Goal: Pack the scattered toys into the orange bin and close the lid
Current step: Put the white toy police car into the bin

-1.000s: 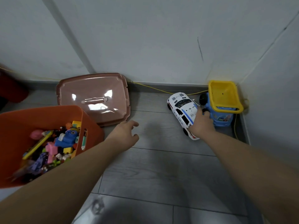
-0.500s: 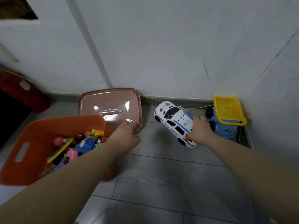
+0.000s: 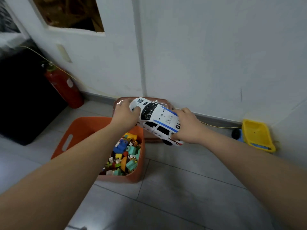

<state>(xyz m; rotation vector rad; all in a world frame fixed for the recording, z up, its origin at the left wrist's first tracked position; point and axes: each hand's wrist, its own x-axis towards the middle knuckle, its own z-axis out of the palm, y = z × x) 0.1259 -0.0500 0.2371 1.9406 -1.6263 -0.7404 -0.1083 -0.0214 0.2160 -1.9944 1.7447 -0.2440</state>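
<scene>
- Left hand (image 3: 123,116) gripped the toy car (image 3: 159,120) by its nose; right hand (image 3: 186,128) clasped its tail.
- The toy car hung lengthwise between them, off the floor.
- Orange bin (image 3: 83,125) sat open just below the left hand.

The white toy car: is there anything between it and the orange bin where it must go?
Nothing visible does. The left hand and right hand grip the white toy car over the far corner of the open orange bin. The lid lies behind on the floor; small toys already cover the bin's bottom.
</scene>
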